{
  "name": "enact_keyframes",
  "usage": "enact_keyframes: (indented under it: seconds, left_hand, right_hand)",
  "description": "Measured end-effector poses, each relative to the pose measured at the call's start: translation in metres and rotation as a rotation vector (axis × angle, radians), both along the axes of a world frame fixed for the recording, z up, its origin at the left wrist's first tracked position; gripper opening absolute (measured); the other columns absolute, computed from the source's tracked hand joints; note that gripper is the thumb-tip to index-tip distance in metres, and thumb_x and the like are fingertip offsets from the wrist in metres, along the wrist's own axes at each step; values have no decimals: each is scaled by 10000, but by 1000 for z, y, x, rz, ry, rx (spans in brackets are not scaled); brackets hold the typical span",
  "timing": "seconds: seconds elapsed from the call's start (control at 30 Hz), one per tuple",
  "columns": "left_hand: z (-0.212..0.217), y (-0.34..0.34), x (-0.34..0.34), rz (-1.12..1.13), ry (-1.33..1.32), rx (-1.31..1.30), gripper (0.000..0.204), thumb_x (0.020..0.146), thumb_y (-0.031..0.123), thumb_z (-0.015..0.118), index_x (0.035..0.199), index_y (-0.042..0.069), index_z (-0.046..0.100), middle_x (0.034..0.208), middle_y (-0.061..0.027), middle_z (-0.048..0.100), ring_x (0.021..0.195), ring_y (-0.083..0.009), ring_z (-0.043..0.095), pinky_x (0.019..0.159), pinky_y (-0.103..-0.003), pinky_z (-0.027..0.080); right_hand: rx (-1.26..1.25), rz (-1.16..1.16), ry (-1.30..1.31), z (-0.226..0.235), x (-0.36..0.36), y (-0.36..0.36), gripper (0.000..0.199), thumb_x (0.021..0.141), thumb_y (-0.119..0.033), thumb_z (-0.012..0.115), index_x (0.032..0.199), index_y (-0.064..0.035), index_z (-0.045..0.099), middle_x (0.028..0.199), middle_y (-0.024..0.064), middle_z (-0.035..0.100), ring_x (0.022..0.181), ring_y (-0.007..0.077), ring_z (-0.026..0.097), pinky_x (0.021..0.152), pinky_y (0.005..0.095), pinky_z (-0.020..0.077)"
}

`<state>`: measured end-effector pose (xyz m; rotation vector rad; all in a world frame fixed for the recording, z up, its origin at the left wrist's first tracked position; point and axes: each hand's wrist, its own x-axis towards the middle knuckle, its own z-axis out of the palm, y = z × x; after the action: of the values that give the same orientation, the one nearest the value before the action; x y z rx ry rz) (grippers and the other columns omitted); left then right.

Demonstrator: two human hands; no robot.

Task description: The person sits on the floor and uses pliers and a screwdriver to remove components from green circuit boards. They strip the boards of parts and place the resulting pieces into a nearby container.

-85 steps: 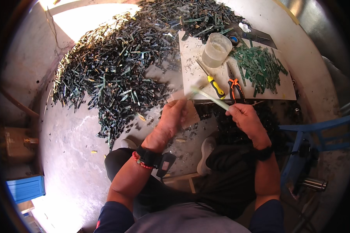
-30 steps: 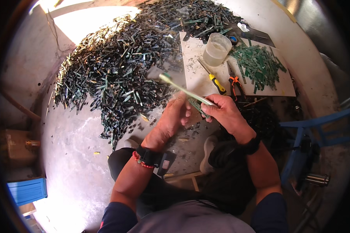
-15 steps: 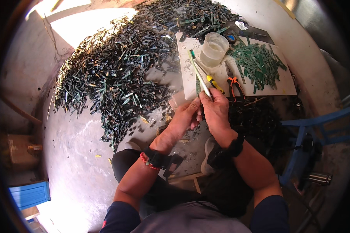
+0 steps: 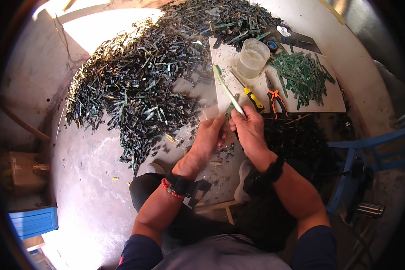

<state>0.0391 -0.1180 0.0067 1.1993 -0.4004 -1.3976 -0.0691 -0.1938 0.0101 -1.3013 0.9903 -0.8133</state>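
Above the knees, right hand [image 4: 249, 130] pinches a pale green strip [image 4: 228, 90] angled up-left; left hand [image 4: 211, 135] curled beside.

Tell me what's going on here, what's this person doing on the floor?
A person sits on the concrete floor with both hands together in front of them. The right hand holds a long pale-handled tool angled up and away, and the left hand pinches a small dark green strip against it. A big heap of dark green strips lies to their left. Ahead, a white board carries a yellow-handled screwdriver, orange-handled pliers, a clear plastic cup and a smaller green pile.
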Motion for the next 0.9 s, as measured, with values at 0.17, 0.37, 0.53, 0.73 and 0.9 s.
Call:
enact_keyframes:
  seconds: [0.17,0.37,0.53,0.73,0.9]
  left_hand:
    - [-4,0,3,83,-30,52,411,977,382,485,709,70,501,583,-10,479,416,-95,404,374,-236,310]
    - [-3,4,10,102,-69,62,419,977,378,482,688,75,500,564,-2,474,396,-91,399,354,-241,293]
    - [-9,3,7,80,-116,62,428,974,394,480,686,78,491,562,0,464,402,-86,396,361,-236,296]
    - [-14,1,5,53,-17,70,444,976,438,433,707,88,476,590,-21,463,428,-114,393,390,-258,307]
    - [-22,-1,8,78,140,117,479,981,490,357,760,83,480,612,-41,460,453,-140,378,423,-275,310]
  right_hand:
    - [-68,69,44,15,-23,-16,211,944,-199,571,838,-17,588,629,-51,471,546,37,413,473,225,347]
    - [-67,260,313,37,-73,-27,214,956,-205,552,850,-28,607,630,-85,382,553,10,323,496,196,286]
    - [70,266,219,34,-89,-23,286,975,-248,517,950,4,650,592,-85,363,518,19,302,484,200,284]
    - [304,299,123,29,-93,-30,300,974,-288,513,948,-15,635,552,-71,367,482,27,302,460,213,280]
    - [348,328,181,27,-90,-29,310,981,-313,486,916,-38,613,549,-66,364,475,31,300,456,211,274]
